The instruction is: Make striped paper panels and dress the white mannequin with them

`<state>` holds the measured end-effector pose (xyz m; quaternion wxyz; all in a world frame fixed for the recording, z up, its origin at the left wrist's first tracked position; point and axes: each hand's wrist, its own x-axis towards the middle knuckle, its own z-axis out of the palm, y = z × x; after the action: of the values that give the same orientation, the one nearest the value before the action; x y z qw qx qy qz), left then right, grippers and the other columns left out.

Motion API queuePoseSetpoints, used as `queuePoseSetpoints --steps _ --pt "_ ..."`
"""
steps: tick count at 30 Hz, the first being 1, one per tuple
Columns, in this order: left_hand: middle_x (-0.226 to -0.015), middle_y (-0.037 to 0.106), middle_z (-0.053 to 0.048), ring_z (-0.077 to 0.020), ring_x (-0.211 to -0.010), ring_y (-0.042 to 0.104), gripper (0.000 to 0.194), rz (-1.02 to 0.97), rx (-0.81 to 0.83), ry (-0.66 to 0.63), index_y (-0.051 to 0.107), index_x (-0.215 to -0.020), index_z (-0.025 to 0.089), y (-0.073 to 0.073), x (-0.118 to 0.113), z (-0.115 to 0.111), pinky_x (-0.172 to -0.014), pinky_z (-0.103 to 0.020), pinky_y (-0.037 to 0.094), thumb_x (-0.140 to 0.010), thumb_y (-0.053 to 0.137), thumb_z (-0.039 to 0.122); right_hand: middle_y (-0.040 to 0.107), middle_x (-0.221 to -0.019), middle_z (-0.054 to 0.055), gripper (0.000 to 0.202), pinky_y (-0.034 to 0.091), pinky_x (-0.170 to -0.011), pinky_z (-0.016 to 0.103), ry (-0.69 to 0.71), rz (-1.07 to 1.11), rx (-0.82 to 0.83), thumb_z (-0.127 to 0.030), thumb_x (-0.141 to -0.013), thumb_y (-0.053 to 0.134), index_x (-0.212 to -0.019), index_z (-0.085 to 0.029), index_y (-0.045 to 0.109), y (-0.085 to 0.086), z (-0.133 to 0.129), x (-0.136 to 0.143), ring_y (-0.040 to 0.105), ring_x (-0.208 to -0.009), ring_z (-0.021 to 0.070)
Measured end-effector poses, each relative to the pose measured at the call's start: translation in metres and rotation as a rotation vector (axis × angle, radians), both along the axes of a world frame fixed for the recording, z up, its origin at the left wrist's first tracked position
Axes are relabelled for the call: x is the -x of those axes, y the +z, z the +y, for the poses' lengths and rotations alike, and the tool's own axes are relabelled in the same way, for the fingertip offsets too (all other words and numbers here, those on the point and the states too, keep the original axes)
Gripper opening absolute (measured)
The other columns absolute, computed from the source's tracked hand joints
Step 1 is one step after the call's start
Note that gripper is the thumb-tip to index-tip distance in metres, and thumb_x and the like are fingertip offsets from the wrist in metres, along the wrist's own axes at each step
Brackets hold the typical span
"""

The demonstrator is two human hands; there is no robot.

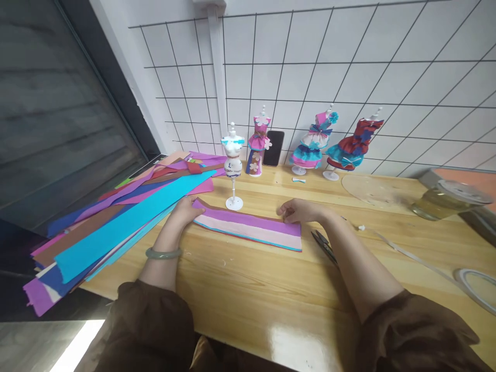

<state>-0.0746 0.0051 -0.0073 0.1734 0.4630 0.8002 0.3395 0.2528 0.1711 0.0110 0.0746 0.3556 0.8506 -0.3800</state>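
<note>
A short stack of crepe paper strips (pixel 248 229), purple on top with pale pink, red and blue edges showing, lies flat on the wooden table (pixel 240 289). My left hand (pixel 185 210) pinches the stack's left end. My right hand (pixel 297 211) pinches the far right corner. A small white mannequin (pixel 233 164) on a stand, wearing a blue collar, stands just behind the strips between my hands. Black scissors (pixel 324 245) lie partly hidden beside my right forearm.
A big pile of long coloured paper strips (pixel 116 222) overhangs the table's left edge. Three dressed mannequins (pixel 313 147) and a phone (pixel 273 148) stand against the grid wall. A clear disc (pixel 372 190), a glass jar (pixel 442 202) and a tape roll (pixel 478 287) sit right.
</note>
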Motion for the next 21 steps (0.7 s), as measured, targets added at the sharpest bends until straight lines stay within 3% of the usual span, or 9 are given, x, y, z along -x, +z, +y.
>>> queuePoseSetpoints --steps 4,7,10,13,17,21 --pt "-0.112 0.059 -0.013 -0.0313 -0.102 0.054 0.066 0.3 0.158 0.203 0.048 -0.12 0.02 0.003 0.001 -0.001 -0.079 -0.037 0.043 -0.059 0.067 0.033 0.067 -0.084 0.003 0.035 0.043 -0.061 0.023 -0.019 -0.011 -0.123 -0.014 -0.062 0.059 -0.097 -0.015 0.062 0.004 -0.002 0.002 0.059 -0.073 0.0161" --pt "-0.109 0.059 -0.014 -0.0311 -0.101 0.054 0.064 0.434 0.127 0.209 0.046 -0.121 0.019 0.008 -0.006 0.002 -0.081 -0.038 0.041 -0.062 0.065 0.034 0.067 -0.087 0.006 0.03 0.041 -0.062 0.023 -0.065 -0.013 -0.322 -0.015 -0.065 0.058 -0.095 -0.016 0.063 0.016 -0.014 0.007 0.059 -0.075 0.017" --pt "-0.089 0.064 -0.009 -0.0247 -0.087 0.058 0.041 0.373 0.002 0.037 0.058 -0.104 0.017 0.013 -0.022 0.004 -0.074 -0.031 0.043 -0.068 0.06 0.034 0.067 -0.082 0.004 0.019 0.04 -0.058 0.023 -0.005 0.051 -0.394 -0.02 -0.072 0.054 -0.088 -0.018 0.064 0.03 -0.041 0.016 0.058 -0.07 0.0152" --pt "-0.079 0.064 -0.004 -0.0188 -0.075 0.059 0.025 0.208 -0.091 -0.247 0.063 -0.088 0.018 0.017 -0.045 0.003 -0.065 -0.026 0.042 -0.071 0.057 0.035 0.066 -0.08 0.004 0.016 0.039 -0.058 0.023 0.164 0.108 -0.434 -0.025 -0.079 0.049 -0.083 -0.02 0.063 0.035 -0.076 0.023 0.057 -0.067 0.0144" --pt "-0.074 0.064 -0.003 -0.0167 -0.071 0.057 0.017 0.042 -0.091 -0.574 0.067 -0.074 0.019 0.021 -0.074 -0.002 -0.063 -0.025 0.04 -0.071 0.058 0.033 0.064 -0.079 0.008 0.019 0.04 -0.062 0.026 0.364 0.045 -0.67 -0.024 -0.084 0.045 -0.081 -0.017 0.062 0.017 -0.107 0.021 0.057 -0.071 0.017" --pt "-0.078 0.064 -0.004 -0.0177 -0.076 0.056 0.015 0.023 -0.025 -0.802 0.069 -0.076 0.02 0.018 -0.092 -0.004 -0.068 -0.026 0.04 -0.067 0.063 0.03 0.063 -0.075 0.011 0.018 0.039 -0.061 0.03 0.435 -0.033 -0.937 -0.016 -0.085 0.045 -0.08 -0.014 0.062 -0.009 -0.115 0.009 0.056 -0.07 0.0196"
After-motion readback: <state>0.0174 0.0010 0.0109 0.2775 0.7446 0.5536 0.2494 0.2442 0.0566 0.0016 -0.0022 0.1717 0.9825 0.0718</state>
